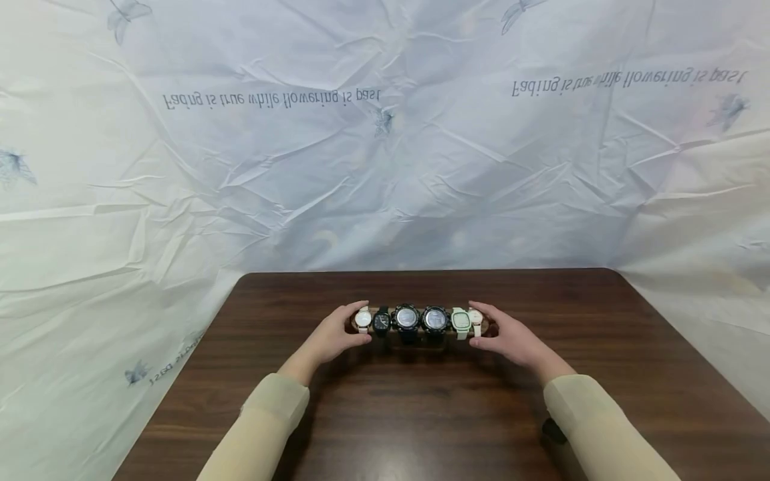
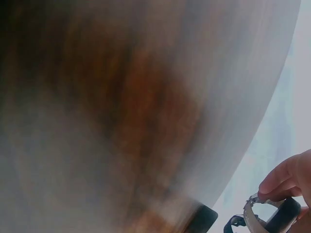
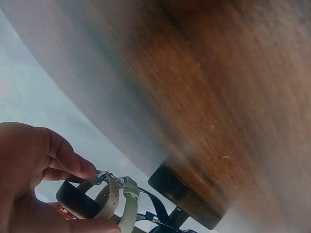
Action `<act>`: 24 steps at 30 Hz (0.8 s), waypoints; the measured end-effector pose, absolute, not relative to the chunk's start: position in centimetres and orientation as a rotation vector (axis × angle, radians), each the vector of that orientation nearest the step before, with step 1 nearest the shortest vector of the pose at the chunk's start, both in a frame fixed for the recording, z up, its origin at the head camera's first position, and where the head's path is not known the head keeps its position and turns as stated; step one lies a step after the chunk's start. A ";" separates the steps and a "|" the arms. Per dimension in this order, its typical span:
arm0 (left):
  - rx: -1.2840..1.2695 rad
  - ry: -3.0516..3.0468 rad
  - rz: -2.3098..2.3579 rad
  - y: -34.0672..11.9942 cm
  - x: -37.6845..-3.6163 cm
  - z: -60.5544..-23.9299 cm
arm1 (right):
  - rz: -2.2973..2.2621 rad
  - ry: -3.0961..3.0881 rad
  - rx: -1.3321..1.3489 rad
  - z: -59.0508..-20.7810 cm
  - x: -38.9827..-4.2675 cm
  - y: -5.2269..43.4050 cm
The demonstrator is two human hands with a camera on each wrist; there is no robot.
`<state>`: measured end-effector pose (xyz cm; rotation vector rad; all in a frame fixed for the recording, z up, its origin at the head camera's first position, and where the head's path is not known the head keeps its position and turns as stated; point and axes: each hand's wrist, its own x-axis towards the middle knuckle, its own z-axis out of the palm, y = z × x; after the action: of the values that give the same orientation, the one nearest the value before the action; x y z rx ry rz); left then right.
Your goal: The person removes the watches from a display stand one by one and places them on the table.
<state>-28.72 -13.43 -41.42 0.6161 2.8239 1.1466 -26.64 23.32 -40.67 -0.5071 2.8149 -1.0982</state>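
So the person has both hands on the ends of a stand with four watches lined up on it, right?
Not quite: the head view shows six watches on the watch stand, not four. The rest holds: the left hand and the right hand grip its two ends on the wooden table.
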 end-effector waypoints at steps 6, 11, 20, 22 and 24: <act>0.599 2.825 1.156 -13.3 -28.7 -41.3 | -1.128 2.793 -0.492 -40.7 -26.7 23.4; 0.593 2.815 1.147 -13.2 -28.8 -41.2 | -1.131 2.742 -0.503 -40.4 -27.0 23.6; 0.571 2.848 1.097 -12.9 -28.9 -41.0 | -1.089 2.745 -0.498 -40.2 -27.3 23.4; 0.561 2.862 1.089 -12.9 -29.0 -41.1 | -1.086 2.769 -0.489 -40.2 -27.3 23.5; 0.547 2.867 1.087 -12.9 -29.1 -41.1 | -1.076 2.795 -0.493 -40.3 -27.4 23.6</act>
<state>-29.06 -12.94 -41.12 0.5466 2.8674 1.0870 -27.38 23.60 -40.33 -0.4932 2.7946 -1.0761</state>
